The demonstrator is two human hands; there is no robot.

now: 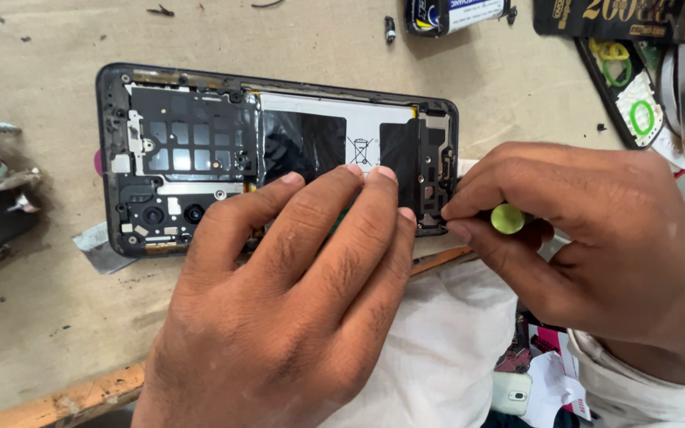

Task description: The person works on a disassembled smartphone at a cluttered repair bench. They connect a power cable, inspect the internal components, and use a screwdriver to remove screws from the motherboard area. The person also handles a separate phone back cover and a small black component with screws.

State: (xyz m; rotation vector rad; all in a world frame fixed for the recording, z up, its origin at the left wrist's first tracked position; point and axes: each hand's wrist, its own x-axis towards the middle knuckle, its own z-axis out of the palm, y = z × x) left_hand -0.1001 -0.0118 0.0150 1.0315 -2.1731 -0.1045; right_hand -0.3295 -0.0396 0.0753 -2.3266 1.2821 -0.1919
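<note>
Phone (200, 150) without back cover is laid on the workbench (57, 277), battery (311, 139) and inner plates exposed. It is pressed flat by the open left hand (295, 293). A green-capped screwdriver (507, 219) is gripped by the right hand (596, 230) at the bottom edge; inner plates are not yet removed.

One head-worn view only — looking steeply down, close over the workbench (33, 317), its near wooden edge at the bottom; the far side seems cut off — nothing shared with another view.
</note>
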